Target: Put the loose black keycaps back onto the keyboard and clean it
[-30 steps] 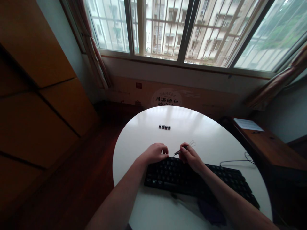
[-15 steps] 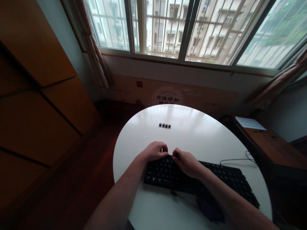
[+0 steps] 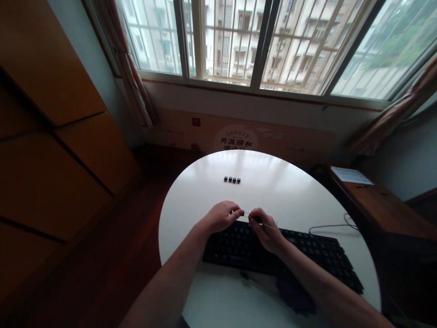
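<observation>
A black keyboard (image 3: 321,253) lies at a slant on a round white table, partly hidden under my forearms. My left hand (image 3: 221,216), just above its far edge, pinches a small black keycap (image 3: 242,212) between thumb and fingers. Closed beside it, my right hand (image 3: 268,233) grips a wire keycap puller (image 3: 256,219) with a dark handle. The thin wires point toward the keycap; whether they still touch it is too small to tell. Farther out on the tabletop stands a short row of several black keycaps (image 3: 232,180).
A dark purple cloth (image 3: 295,297) and a slim brush-like tool (image 3: 246,276) lie on the near side of the table (image 3: 191,191). The keyboard cable (image 3: 327,226) runs off the right edge. A wooden desk (image 3: 372,200) with paper stands at right.
Both hands have lifted slightly off the keyboard's far edge. A keycap now shows in my left fingertips, and the puller's wires are visible between the hands. The view has shifted slightly.
</observation>
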`<state>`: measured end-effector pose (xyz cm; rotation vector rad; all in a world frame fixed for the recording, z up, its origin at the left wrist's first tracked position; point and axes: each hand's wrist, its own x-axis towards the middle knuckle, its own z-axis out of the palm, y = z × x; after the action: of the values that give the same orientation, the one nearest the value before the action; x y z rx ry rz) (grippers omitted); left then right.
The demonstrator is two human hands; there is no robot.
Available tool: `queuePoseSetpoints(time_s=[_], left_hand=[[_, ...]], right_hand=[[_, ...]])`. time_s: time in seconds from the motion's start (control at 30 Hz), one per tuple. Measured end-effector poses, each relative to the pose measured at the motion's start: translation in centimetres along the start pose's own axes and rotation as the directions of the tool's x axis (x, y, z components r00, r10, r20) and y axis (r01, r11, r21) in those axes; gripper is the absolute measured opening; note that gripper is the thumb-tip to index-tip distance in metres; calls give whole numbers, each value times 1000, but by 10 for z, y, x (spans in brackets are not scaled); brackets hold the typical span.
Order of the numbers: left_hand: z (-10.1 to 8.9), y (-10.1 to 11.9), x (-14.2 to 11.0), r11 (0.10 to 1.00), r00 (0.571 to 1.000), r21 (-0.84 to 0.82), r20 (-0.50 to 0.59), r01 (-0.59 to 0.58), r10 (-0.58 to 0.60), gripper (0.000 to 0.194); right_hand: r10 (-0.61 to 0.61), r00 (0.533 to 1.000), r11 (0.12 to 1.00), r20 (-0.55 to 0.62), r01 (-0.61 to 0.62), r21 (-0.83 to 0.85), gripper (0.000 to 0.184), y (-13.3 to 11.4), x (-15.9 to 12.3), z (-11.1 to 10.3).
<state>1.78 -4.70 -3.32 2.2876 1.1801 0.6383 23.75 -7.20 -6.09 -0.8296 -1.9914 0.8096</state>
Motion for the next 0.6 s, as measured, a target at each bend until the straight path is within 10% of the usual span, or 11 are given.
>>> queuePoseSetpoints(time_s=[0.33, 0.6], left_hand=[[3, -3, 2, 997, 997, -74, -79, -6, 0, 27], [-1, 0, 0, 976, 990, -212, -137, -49, 20, 29]], right_hand=[[-187, 982, 810, -20, 143, -569, 19, -35, 13, -16], [-102, 984, 847, 150, 164, -506, 29, -30, 42, -18]])
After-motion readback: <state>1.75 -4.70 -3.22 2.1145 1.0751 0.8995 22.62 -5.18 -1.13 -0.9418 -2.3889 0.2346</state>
